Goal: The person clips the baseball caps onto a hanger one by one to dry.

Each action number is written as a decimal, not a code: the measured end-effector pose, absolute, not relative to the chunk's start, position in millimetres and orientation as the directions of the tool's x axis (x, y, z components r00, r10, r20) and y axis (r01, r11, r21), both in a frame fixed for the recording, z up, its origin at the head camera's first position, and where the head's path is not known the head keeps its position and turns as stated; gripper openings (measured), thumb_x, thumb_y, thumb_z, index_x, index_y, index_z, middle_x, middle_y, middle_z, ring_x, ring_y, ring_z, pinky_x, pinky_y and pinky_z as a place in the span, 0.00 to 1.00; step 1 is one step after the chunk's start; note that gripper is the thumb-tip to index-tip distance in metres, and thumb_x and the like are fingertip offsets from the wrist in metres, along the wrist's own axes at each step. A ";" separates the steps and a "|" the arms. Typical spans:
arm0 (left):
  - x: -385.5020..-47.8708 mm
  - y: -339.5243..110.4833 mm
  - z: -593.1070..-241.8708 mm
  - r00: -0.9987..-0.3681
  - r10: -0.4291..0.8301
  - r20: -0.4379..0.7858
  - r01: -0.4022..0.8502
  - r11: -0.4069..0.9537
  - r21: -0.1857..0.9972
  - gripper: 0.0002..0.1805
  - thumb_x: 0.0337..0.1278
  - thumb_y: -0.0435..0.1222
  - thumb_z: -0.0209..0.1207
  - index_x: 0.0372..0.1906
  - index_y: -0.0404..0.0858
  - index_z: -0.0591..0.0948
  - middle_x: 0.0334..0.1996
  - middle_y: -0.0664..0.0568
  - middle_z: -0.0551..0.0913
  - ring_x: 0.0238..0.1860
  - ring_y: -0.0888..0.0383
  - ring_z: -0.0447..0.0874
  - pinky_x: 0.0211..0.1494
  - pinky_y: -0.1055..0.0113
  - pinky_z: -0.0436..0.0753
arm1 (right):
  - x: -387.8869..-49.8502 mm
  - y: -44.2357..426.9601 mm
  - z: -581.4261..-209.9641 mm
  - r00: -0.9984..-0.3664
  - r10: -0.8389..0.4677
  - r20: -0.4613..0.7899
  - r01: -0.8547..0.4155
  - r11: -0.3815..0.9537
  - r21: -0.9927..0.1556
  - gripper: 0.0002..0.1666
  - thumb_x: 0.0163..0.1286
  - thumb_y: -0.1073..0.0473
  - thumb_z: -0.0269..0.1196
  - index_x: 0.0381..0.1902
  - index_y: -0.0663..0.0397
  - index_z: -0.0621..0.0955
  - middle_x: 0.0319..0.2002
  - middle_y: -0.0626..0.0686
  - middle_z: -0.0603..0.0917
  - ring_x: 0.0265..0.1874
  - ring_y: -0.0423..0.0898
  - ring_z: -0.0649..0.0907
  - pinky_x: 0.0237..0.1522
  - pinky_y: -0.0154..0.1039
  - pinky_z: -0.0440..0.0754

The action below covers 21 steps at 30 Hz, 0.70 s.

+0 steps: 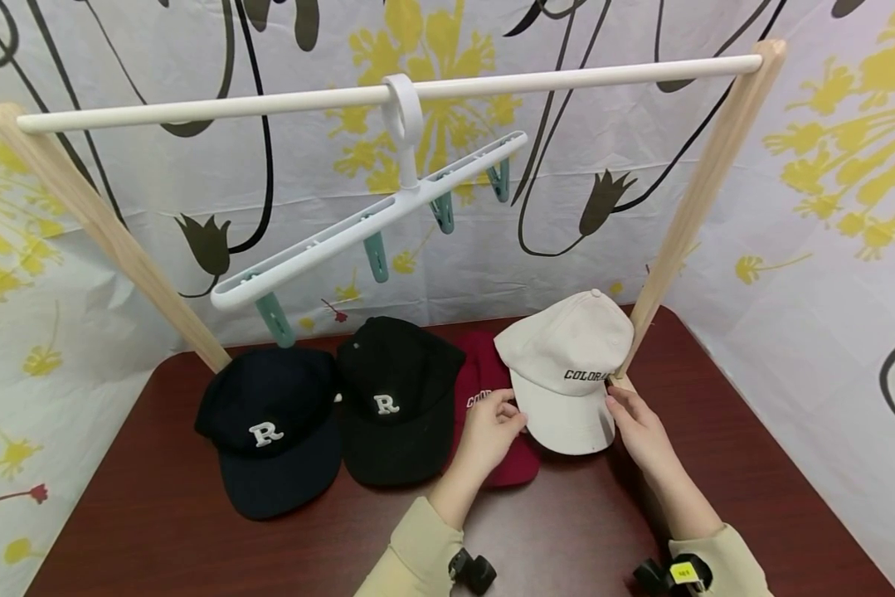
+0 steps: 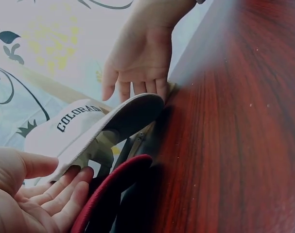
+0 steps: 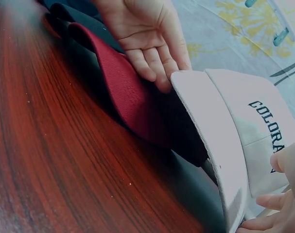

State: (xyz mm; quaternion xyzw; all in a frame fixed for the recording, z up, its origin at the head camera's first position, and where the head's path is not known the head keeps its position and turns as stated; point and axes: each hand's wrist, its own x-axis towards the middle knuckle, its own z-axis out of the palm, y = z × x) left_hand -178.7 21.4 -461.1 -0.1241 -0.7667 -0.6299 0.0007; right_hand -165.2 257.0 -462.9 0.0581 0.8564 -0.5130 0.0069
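Note:
A white cap (image 1: 566,369) with dark lettering sits at the right of the row, overlapping a maroon cap (image 1: 518,464). My left hand (image 1: 492,427) holds the left edge of the white brim, thumb above and fingers beneath; in the left wrist view this hand (image 2: 35,194) is close to the maroon brim (image 2: 113,189). On the opposite side my right hand (image 1: 641,427) holds the white cap near the brim's right edge. In the right wrist view its thumb (image 3: 288,158) lies by the lettering, while its fingertips are partly hidden at the brim.
A black cap (image 1: 402,406) and a navy cap (image 1: 275,431) lie leftward on the dark red table (image 1: 156,514). Above them, a white hanger (image 1: 372,220) with several green clips (image 1: 376,257) hangs from a white rod (image 1: 566,80) between wooden posts (image 1: 704,207).

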 end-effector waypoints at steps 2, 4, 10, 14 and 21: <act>-179.0 22.3 -461.9 -0.972 0.188 0.139 0.169 0.154 0.973 0.18 0.54 0.23 0.61 0.51 0.24 0.76 0.25 0.50 0.82 0.25 0.62 0.81 0.30 0.72 0.79 | -164.9 257.0 -462.8 -0.993 0.089 -0.075 0.108 0.468 -0.877 0.35 0.78 0.47 0.44 0.68 0.71 0.59 0.67 0.72 0.60 0.66 0.63 0.60 0.64 0.57 0.57; -179.3 23.7 -463.0 -0.974 0.196 0.118 0.144 0.124 0.982 0.18 0.55 0.23 0.60 0.52 0.25 0.75 0.25 0.49 0.82 0.26 0.60 0.81 0.30 0.71 0.80 | -164.9 257.0 -462.9 -0.993 0.088 -0.076 0.109 0.471 -0.876 0.36 0.78 0.47 0.44 0.68 0.71 0.59 0.67 0.72 0.60 0.66 0.63 0.60 0.64 0.57 0.57; -180.1 26.7 -465.0 -0.973 0.221 0.068 0.084 0.063 0.994 0.15 0.57 0.21 0.57 0.51 0.27 0.73 0.25 0.47 0.82 0.25 0.52 0.82 0.32 0.64 0.83 | -164.8 257.0 -463.2 -0.994 0.082 -0.077 0.106 0.476 -0.873 0.36 0.78 0.46 0.44 0.68 0.71 0.59 0.67 0.72 0.60 0.66 0.63 0.60 0.64 0.57 0.58; -179.2 27.1 -465.0 -0.969 0.244 0.050 0.062 0.041 0.997 0.14 0.57 0.20 0.56 0.49 0.27 0.72 0.25 0.45 0.82 0.24 0.52 0.82 0.31 0.63 0.83 | -164.7 258.0 -464.6 -0.994 0.075 -0.083 0.110 0.487 -0.866 0.37 0.78 0.45 0.43 0.69 0.71 0.58 0.68 0.71 0.58 0.67 0.64 0.58 0.64 0.58 0.58; -177.2 26.4 -462.1 -0.953 0.299 0.046 0.047 -0.005 0.999 0.13 0.58 0.17 0.52 0.48 0.25 0.70 0.28 0.36 0.82 0.27 0.40 0.81 0.35 0.53 0.83 | -166.1 258.8 -467.4 -0.993 0.089 -0.081 0.114 0.494 -0.862 0.37 0.78 0.45 0.44 0.69 0.70 0.58 0.68 0.71 0.60 0.66 0.64 0.61 0.61 0.58 0.61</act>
